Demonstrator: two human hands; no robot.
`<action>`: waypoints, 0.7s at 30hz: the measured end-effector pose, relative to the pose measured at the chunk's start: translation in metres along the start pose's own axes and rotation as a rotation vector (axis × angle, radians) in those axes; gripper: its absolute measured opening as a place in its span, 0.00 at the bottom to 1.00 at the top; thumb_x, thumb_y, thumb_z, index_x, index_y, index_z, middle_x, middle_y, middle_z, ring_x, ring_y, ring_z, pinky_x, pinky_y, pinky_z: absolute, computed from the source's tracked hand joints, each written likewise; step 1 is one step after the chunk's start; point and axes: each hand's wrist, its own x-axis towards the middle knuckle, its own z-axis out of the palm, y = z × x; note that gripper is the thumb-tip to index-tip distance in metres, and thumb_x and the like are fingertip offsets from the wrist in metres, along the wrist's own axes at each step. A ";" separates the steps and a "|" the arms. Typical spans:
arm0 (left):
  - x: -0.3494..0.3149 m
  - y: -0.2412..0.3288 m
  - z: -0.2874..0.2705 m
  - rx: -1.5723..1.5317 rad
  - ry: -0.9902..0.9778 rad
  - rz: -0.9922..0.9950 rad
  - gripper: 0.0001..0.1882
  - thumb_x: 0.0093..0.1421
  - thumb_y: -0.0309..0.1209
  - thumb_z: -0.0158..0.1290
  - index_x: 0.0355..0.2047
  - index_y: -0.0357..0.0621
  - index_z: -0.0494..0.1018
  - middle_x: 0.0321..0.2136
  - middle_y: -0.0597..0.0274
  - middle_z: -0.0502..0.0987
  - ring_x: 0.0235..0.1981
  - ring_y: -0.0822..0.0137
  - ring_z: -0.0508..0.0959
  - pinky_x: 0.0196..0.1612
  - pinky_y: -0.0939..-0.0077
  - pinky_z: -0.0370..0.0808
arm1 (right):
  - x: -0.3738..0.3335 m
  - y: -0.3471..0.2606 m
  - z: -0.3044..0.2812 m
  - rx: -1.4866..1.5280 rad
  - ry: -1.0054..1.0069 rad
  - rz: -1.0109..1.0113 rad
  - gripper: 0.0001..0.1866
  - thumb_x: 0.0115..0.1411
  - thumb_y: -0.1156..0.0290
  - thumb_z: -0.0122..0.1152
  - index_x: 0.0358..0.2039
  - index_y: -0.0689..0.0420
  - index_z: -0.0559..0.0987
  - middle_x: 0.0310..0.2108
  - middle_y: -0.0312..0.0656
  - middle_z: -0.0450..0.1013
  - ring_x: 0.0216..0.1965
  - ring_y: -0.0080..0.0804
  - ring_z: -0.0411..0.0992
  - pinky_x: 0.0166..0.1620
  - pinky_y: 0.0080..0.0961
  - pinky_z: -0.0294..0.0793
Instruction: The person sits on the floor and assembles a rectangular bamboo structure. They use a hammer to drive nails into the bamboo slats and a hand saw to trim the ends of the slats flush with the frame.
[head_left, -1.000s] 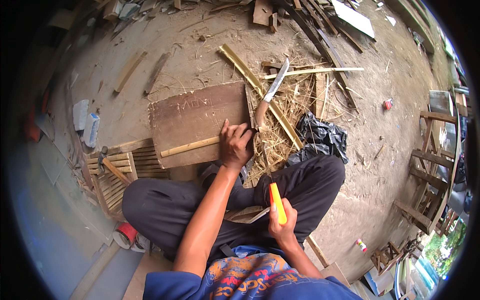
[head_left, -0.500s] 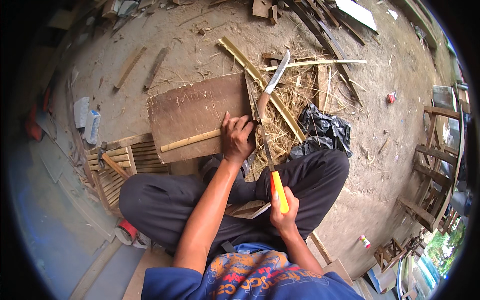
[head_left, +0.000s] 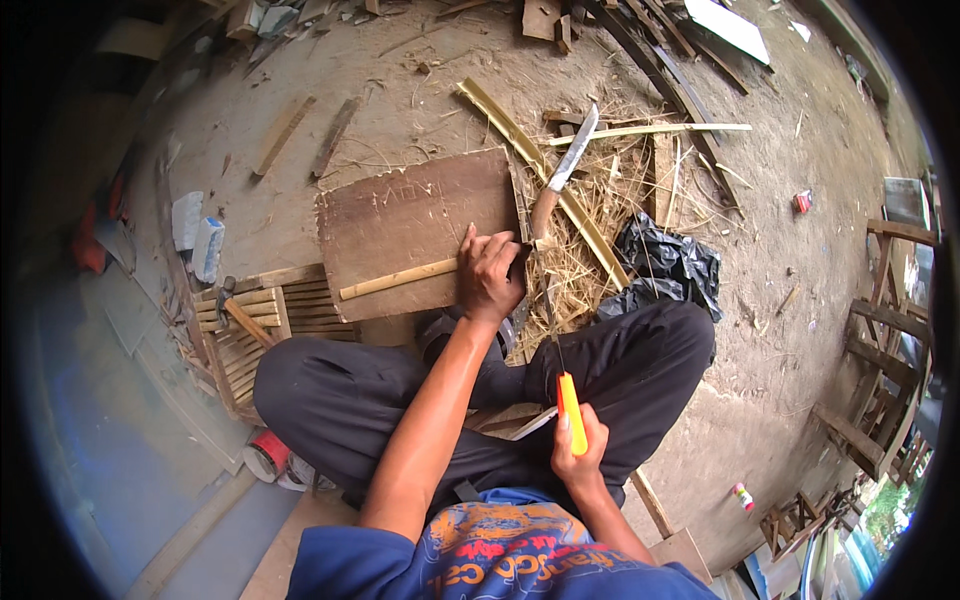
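My right hand point(head_left: 582, 447) is closed round the yellow and orange handle of a hand saw point(head_left: 570, 408). Its thin blade runs away from me, just right of the board's edge, toward my other hand. With my left hand point(head_left: 490, 277) I grip a bamboo stick point(head_left: 398, 278) near its right end, holding it down on a brown wooden board point(head_left: 420, 205). My fingers hide that end, so the exact contact between blade and stick cannot be made out. Beyond the blade, a large knife point(head_left: 575, 152) with a wooden handle lies across a split bamboo strip point(head_left: 502, 122).
Straw-like shavings point(head_left: 592, 228) and a crumpled black plastic bag point(head_left: 668, 262) lie right of the board. A hammer point(head_left: 243, 315) rests on a slatted bamboo piece point(head_left: 232, 368) at left. Dark planks point(head_left: 665, 85) lie at the far right; wooden frames point(head_left: 885, 335) stand along the right side.
The saw and my right hand have drawn back toward my body. My left hand keeps its place on the stick. The whole view has shifted slightly.
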 end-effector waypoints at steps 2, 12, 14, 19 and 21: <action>0.000 -0.002 0.001 -0.002 0.008 0.007 0.05 0.53 0.27 0.56 0.30 0.40 0.76 0.38 0.56 0.78 0.41 0.52 0.76 0.63 0.47 0.61 | 0.008 -0.002 0.003 0.043 -0.002 0.039 0.12 0.63 0.74 0.55 0.23 0.61 0.68 0.13 0.34 0.62 0.14 0.17 0.61 0.19 0.21 0.60; 0.002 0.001 -0.002 0.007 -0.012 0.015 0.04 0.53 0.28 0.56 0.28 0.41 0.75 0.37 0.59 0.77 0.39 0.52 0.76 0.62 0.48 0.62 | 0.001 0.012 0.005 0.030 -0.002 0.033 0.10 0.62 0.75 0.56 0.25 0.61 0.69 0.13 0.35 0.62 0.14 0.18 0.62 0.19 0.22 0.60; 0.004 0.002 -0.004 0.019 -0.040 0.005 0.04 0.54 0.28 0.56 0.28 0.41 0.74 0.36 0.59 0.76 0.38 0.53 0.75 0.62 0.48 0.62 | 0.024 0.011 0.014 0.049 -0.005 0.052 0.11 0.63 0.74 0.56 0.24 0.60 0.68 0.13 0.35 0.62 0.14 0.18 0.61 0.19 0.22 0.60; 0.003 0.004 -0.002 -0.006 -0.009 -0.027 0.03 0.54 0.27 0.56 0.27 0.42 0.73 0.34 0.61 0.74 0.38 0.53 0.74 0.62 0.47 0.62 | -0.001 0.014 0.005 0.034 -0.010 0.048 0.12 0.63 0.75 0.55 0.23 0.60 0.67 0.13 0.34 0.60 0.14 0.18 0.60 0.19 0.22 0.59; 0.002 0.005 -0.002 -0.003 0.003 -0.028 0.03 0.54 0.27 0.56 0.27 0.43 0.74 0.32 0.61 0.74 0.37 0.53 0.74 0.62 0.46 0.62 | -0.003 0.003 0.002 0.022 0.017 0.005 0.12 0.63 0.75 0.55 0.23 0.60 0.67 0.13 0.34 0.60 0.14 0.17 0.60 0.19 0.22 0.59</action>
